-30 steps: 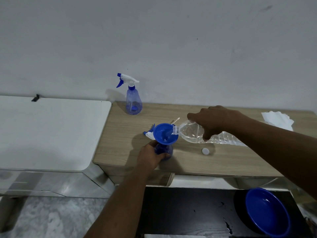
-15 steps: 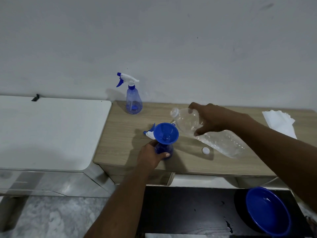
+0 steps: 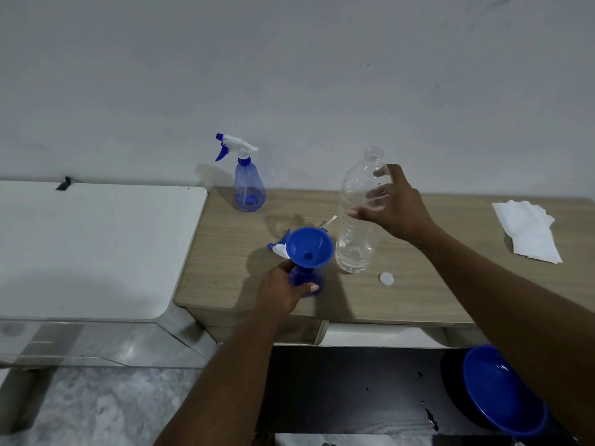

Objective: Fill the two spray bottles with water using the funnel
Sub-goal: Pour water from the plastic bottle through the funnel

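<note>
The blue funnel (image 3: 309, 247) sat upright in the neck of the near spray bottle (image 3: 307, 280), which stood close to the front edge of the wooden table (image 3: 418, 294). The left hand (image 3: 283, 291) gripped that bottle low on its body, fingers and thumb curled round it. Its detached trigger head (image 3: 279, 247) lay on the table just behind the funnel, partly hidden by it.

Just right of the funnel the clear water bottle (image 3: 357, 239) stood upright and uncapped, its base on the table. The right hand (image 3: 399, 210) held it by the upper body, thumb on the near side and fingers wrapped round the far side (they showed through the plastic). How much water it held could not be told. Its white cap (image 3: 386, 279) lay just right of its base.

The 2nd spray bottle (image 3: 248, 185), trigger head on, stood at the back by the wall. White paper napkins (image 3: 528, 233) lay at the far right, and 1 blue bowl (image 3: 495, 387) sat below the table on a dark surface.
</note>
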`<state>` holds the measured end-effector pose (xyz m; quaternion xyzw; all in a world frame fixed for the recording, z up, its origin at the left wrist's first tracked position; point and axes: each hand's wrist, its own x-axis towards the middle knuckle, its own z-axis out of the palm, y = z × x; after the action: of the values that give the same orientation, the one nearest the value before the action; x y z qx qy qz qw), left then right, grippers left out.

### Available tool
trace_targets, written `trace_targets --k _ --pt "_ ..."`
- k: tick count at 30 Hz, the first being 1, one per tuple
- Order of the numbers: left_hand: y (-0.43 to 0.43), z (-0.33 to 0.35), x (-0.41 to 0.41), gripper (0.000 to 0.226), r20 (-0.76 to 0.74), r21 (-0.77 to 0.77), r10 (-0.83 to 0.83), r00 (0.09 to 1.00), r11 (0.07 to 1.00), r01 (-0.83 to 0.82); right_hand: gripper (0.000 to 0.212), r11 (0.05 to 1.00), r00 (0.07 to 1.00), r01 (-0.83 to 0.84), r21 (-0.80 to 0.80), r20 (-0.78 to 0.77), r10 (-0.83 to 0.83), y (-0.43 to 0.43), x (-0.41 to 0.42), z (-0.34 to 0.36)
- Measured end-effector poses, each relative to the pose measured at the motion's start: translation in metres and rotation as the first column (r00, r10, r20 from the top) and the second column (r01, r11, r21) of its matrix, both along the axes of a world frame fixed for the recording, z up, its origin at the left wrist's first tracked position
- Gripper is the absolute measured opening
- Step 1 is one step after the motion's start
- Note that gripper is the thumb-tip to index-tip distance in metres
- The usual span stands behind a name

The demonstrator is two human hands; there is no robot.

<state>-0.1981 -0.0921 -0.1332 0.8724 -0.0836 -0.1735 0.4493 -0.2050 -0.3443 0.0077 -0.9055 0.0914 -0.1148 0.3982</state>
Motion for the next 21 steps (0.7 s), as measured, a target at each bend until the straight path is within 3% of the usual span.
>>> trace_targets --k 6,14,16,18,20,21 --pt "0.0 0.0 0.001 0.055 -0.017 -0.007 -0.012 1.0 1.0 0.011 0.095 0.995 0.994 0.075 0.064 0.068 -0.08 0.012 0.002 -0.021" --pt "0.0 0.001 0.002 0.055 -0.034 -0.025 -0.006 0.999 1.0 0.005 0.113 0.984 0.995 0.088 0.154 0.029 -0.094 0.014 -0.015 -0.026" --pt "0.0 0.002 0.002 0.054 -0.034 -0.037 -0.002 0.999 0.999 0.001 0.105 0.974 0.957 0.192 0.123 0.196 -0.213 0.022 -0.024 -0.027" --pt "0.0 0.002 0.002 0.054 -0.042 0.005 -0.008 0.999 1.0 0.008 0.09 0.961 0.837 0.275 0.026 0.485 -0.252 0.036 -0.038 -0.026" --pt "0.001 -0.001 0.004 0.047 -0.11 -0.033 -0.018 0.994 0.999 0.014 0.08 0.965 0.776 0.221 -0.144 0.625 -0.085 0.057 -0.046 -0.021" --pt "0.002 0.0 0.004 0.041 -0.114 -0.087 -0.029 0.993 0.996 0.02 0.078 0.957 0.812 0.132 -0.259 0.582 0.046 0.07 -0.049 -0.018"
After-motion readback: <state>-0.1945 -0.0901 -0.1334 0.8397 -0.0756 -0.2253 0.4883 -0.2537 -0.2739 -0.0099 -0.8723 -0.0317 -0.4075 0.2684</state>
